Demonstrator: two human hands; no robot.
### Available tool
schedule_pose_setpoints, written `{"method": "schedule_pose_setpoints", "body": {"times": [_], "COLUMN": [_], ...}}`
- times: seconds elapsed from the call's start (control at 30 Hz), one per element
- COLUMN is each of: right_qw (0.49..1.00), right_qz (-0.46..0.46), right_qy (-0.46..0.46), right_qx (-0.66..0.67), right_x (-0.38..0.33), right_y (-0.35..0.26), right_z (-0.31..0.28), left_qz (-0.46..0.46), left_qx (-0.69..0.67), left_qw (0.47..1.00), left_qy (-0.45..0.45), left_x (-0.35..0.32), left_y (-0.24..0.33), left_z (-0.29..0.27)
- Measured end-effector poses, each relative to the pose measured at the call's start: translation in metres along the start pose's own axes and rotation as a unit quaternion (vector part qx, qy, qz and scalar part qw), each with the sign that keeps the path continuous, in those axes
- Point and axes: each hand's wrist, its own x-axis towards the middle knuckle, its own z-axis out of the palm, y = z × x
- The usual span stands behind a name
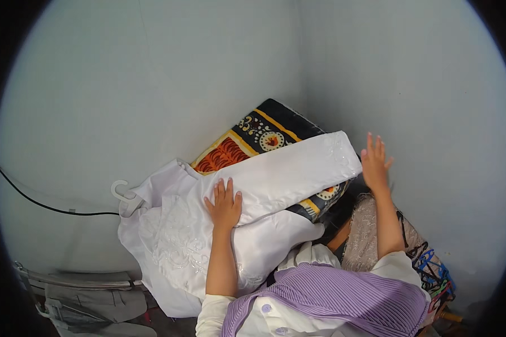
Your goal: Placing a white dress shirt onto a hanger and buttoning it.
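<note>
Pale walls (168, 73) are meeting in a corner behind the work, and a black cable (50, 208) is running along the left one. A thick patterned textile (267, 126) is lying in the corner, showing printed round flower motifs, yellow stripes and an orange panel on black. The white garment (177, 230) is spreading over it and out to the left, its shiny fabric carrying raised decoration; a white hanger (120, 192) is poking out at its left end. The left hand (225, 208) is resting flat on the garment, fingers apart, gripping nothing. The right hand (375, 165) is hovering or resting (I cannot tell which) just beside the garment's far right end, fingers spread. Beige lacy fabric (358, 236) is lying under the right forearm, and grey fabric (90, 297) is hanging at lower left.
</note>
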Motion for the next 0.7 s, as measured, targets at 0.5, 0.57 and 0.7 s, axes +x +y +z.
{"method": "schedule_pose_setpoints", "body": {"times": [0.5,0.57,0.7], "right_qw": [0.971,0.964,0.940], "right_qz": [-0.200,-0.229,-0.285], "right_qy": [-0.028,-0.087,-0.149], "right_qx": [0.126,0.106,0.111], "right_x": [-0.025,-0.030,-0.032], "right_y": [-0.111,-0.132,-0.173], "right_z": [0.020,0.027,0.042], "left_qz": [0.043,-0.043,-0.279], "left_qx": [-0.283,-0.149,0.065], "left_qw": [0.941,0.964,0.920], "left_qy": [0.179,0.216,0.268], "left_x": [-0.034,-0.056,-0.102], "left_y": [-0.031,-0.050,-0.133], "left_z": [-0.051,-0.070,-0.086]}}
